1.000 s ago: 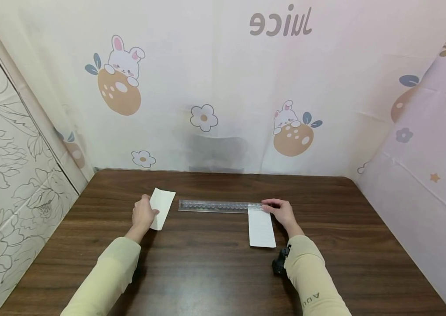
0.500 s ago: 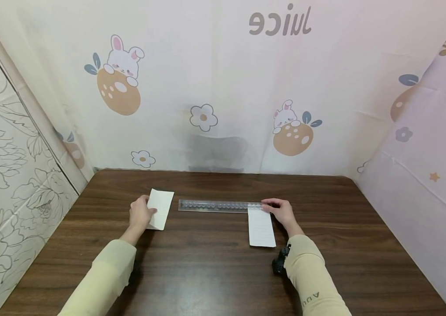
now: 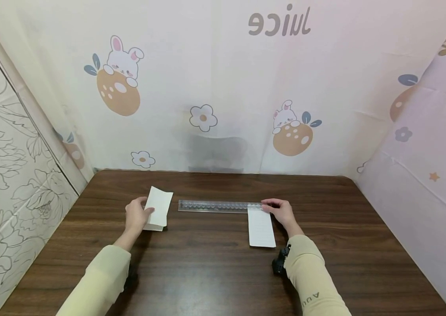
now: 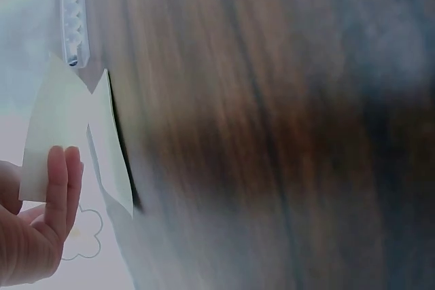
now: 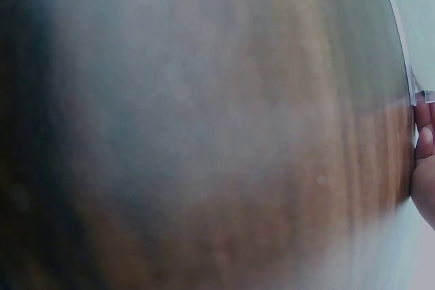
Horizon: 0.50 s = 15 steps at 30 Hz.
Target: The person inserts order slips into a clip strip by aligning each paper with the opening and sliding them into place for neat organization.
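Towards the back left of the table, my left hand pinches a pale sheet of paper between thumb and fingers, tilted up off the wood. In the left wrist view a lower paper leaf shows under the raised one; whether it is a fold or a separate sheet I cannot tell. A clear plastic ruler with a scalloped strip lies flat between the hands. Its right end overlaps the top of a white lined paper slip. My right hand pinches the ruler at that end, thumb and forefinger over the slip's upper corner.
The dark wooden table reaches back to a printed cloth curtain. More cloth hangs at the left and right sides. A black wrist device sits by the right sleeve.
My left hand has moved a little to the left with the paper and tilted it, so a lower leaf now shows beneath. The right hand, ruler and lined slip have stayed put.
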Motion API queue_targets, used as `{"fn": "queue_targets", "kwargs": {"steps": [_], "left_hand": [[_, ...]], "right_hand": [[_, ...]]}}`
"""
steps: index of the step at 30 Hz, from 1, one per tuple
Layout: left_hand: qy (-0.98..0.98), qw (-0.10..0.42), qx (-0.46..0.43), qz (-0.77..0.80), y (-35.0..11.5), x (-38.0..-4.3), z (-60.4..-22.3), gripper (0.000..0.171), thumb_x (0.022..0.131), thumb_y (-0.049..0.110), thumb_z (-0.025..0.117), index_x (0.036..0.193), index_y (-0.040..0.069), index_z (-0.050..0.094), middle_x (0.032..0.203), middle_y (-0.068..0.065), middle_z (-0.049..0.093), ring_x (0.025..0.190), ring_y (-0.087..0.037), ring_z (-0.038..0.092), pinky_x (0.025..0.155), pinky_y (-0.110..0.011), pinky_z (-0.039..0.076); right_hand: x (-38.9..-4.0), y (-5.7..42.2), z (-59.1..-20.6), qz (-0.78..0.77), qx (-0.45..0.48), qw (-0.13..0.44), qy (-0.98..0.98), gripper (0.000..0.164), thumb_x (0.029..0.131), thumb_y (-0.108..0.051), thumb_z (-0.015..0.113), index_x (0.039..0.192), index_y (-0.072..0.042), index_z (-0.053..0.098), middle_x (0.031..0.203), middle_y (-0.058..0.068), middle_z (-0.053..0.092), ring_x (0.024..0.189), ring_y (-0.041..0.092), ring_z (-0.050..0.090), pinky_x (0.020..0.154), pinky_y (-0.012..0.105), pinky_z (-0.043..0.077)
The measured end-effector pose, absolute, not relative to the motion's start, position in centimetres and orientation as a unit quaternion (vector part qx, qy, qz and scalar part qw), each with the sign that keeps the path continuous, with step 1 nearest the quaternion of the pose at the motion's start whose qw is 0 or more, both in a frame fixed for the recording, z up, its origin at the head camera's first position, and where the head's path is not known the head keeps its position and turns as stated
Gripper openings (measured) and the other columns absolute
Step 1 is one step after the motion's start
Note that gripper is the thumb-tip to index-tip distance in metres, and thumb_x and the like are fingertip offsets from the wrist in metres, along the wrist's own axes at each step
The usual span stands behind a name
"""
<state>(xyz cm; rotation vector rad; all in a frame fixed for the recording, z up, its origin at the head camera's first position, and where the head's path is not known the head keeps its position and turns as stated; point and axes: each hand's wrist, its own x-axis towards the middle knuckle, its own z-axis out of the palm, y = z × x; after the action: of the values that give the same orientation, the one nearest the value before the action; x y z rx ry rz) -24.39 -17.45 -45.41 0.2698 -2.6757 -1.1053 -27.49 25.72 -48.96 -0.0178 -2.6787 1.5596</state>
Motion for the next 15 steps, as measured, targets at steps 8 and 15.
{"fn": "queue_targets", "kwargs": {"steps": [8, 15], "left_hand": [[-0.899, 0.126, 0.095, -0.409, -17.2, -23.7, -45.3, 0.038, 0.078, 0.003, 0.065, 0.114, -0.006, 0.056, 0.083, -0.023, 0.063, 0.077, -0.030, 0.059, 0.064, -0.040, 0.046], [-0.887, 0.114, 0.111, -0.433, -17.1, -23.0, -45.1, 0.039, 0.078, 0.007, 0.065, 0.116, -0.002, 0.057, 0.088, -0.023, 0.062, 0.081, -0.030, 0.058, 0.063, -0.037, 0.046]], "right_hand": [[-27.4, 25.6, -48.9, 0.503, -0.007, 0.023, -0.864, 0.028, 0.078, -0.021, 0.068, 0.101, -0.004, 0.067, 0.103, 0.012, 0.063, 0.103, 0.026, 0.051, 0.089, 0.040, 0.037], [-27.3, 25.6, -48.7, 0.500, -0.005, 0.025, -0.866, 0.027, 0.079, -0.020, 0.067, 0.101, -0.004, 0.067, 0.103, 0.013, 0.063, 0.103, 0.027, 0.051, 0.090, 0.041, 0.036]]}}
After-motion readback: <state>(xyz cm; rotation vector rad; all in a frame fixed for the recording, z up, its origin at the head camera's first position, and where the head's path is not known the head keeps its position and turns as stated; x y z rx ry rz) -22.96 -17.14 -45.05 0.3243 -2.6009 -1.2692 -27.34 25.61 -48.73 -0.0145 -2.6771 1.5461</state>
